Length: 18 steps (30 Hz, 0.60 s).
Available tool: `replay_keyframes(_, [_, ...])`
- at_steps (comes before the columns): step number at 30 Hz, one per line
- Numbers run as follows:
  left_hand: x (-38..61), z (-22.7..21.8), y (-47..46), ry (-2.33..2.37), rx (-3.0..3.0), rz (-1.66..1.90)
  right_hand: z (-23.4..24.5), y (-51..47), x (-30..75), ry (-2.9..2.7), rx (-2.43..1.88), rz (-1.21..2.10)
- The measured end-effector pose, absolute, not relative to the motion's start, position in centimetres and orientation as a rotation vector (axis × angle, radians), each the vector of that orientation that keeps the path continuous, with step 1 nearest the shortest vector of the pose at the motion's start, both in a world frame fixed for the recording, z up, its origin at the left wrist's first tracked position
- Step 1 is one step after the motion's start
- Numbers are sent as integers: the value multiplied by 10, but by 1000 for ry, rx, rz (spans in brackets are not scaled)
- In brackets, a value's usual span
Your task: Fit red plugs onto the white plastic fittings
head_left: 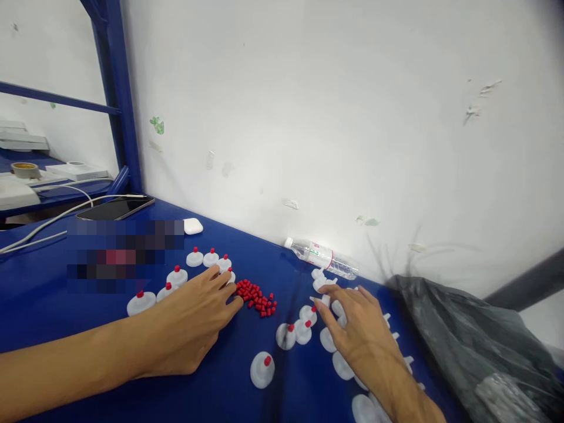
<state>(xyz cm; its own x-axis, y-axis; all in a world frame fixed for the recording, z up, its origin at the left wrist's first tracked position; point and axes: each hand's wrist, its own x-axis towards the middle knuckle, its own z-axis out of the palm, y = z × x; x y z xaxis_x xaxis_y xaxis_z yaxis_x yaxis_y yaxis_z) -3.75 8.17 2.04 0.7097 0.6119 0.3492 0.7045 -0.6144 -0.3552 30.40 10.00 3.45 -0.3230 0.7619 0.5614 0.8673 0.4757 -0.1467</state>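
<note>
My left hand (194,317) lies palm down on the blue table (53,329), fingers stretched toward a small heap of red plugs (256,296); its fingertips nearly touch the heap. My right hand (356,329) rests flat with spread fingers over a scatter of white round caps (328,339) without plugs. Neither hand holds anything I can see. Several white caps fitted with red plugs (176,276) stand in a row behind and left of my left hand. Three more fitted caps (262,370) lie between the hands.
A plastic water bottle (321,257) lies against the white wall. A grey plastic bag (476,341) sits at the right. A phone (115,207) with a white cable and a white earbud case (192,226) lie at the back left. Blue shelving (117,94) holds a tape roll.
</note>
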Motion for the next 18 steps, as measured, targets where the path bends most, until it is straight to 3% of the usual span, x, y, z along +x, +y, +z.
replay_keyframes(18, [-39,18,89,-997,-2437,-185,48,87,289,-2102,-1137,-334])
